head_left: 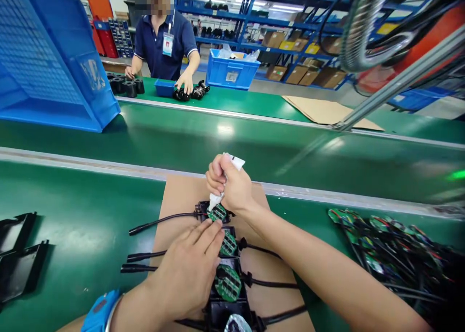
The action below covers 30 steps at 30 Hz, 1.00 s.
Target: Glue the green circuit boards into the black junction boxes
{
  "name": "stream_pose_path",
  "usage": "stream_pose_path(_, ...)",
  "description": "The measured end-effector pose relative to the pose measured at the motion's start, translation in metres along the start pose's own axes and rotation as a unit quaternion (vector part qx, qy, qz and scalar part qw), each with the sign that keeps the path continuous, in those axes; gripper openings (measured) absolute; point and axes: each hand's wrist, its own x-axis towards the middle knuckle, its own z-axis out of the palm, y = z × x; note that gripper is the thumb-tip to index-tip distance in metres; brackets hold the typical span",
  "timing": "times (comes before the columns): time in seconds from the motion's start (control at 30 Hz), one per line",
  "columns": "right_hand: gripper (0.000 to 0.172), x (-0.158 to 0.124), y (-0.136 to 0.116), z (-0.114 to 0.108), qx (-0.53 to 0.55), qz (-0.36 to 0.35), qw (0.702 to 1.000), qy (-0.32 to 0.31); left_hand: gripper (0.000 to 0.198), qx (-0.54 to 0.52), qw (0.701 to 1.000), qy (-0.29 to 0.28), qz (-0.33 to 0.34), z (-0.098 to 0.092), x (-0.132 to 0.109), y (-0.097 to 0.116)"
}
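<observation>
In the head view my right hand (234, 184) is wrapped round a white squeeze tube (215, 199), its nozzle pointing down at the farthest green circuit board (218, 213). That round board sits in a black housing (202, 209). My left hand (189, 261) lies with fingers stretched out over the row of housings, fingertips at the near edge of the farthest board. Two more round boards, one in the middle (228, 242) and one nearer (228, 282), show beside my fingers. A silvery piece (237, 323) lies in the nearest housing. Black cables (269, 282) stick out on both sides.
Under the housings lies a cardboard sheet (271, 254). Wired circuit boards (394, 245) are heaped at right; black trays (23, 269) lie at left. A blue crate (78, 75) stands behind them. Across the belt (203, 135), a person (165, 46) handles black parts. A metal bar (403, 85) slants at upper right.
</observation>
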Motion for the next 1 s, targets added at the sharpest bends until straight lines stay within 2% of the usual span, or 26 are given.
stream_pose_path(0.17,0.05,-0.001,0.004,0.001,-0.021,-0.012,1.0,-0.02,0.044,0.003,1.0,-0.004,0.001,0.0,0.0,0.0)
stream_pose_path(0.43,0.049,-0.006,-0.002,-0.002,-0.055,-0.013,0.998,-0.025,0.044,0.005,1.0,0.001,0.001,0.002,0.0,-0.001)
stream_pose_path(1.0,0.048,-0.022,-0.011,-0.014,-0.055,-0.016,0.998,-0.04,0.041,0.023,1.0,0.006,0.009,0.003,0.0,0.0)
